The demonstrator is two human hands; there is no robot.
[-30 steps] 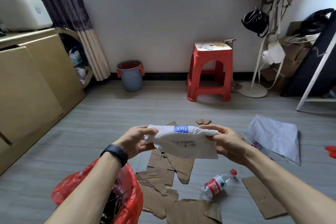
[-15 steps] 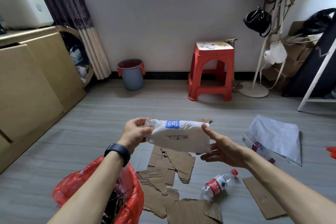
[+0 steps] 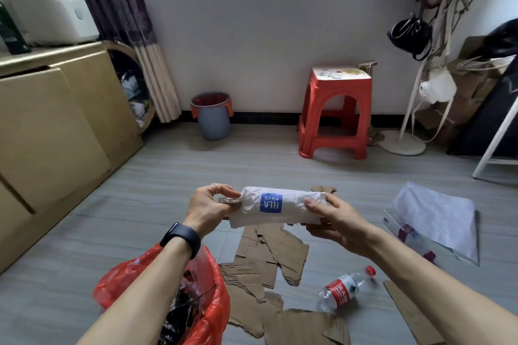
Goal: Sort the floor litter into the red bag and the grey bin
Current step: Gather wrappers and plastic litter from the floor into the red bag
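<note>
I hold a white paper bag (image 3: 280,208) with a blue label, folded into a narrow roll, in front of me above the floor. My left hand (image 3: 208,209) pinches its left end. My right hand (image 3: 333,218) grips its right end, thumb on top and fingers beneath. The red bag (image 3: 207,308) stands open at the bottom left under my left forearm, with dark litter inside. The grey bin (image 3: 213,117), lined in red, stands against the far wall. Torn cardboard pieces (image 3: 277,255) and a plastic bottle (image 3: 346,290) with a red cap lie on the floor below my hands.
A white plastic wrapper (image 3: 440,217) lies on the floor at right, more cardboard (image 3: 406,308) near the bottom right. A red stool (image 3: 336,109) stands by the far wall, a wooden cabinet (image 3: 56,131) along the left, a fan stand and boxes at right.
The white bag has been folded from a wide sheet into a tight roll. My right hand, which touched it with open fingers half a second ago, now grips its end.
</note>
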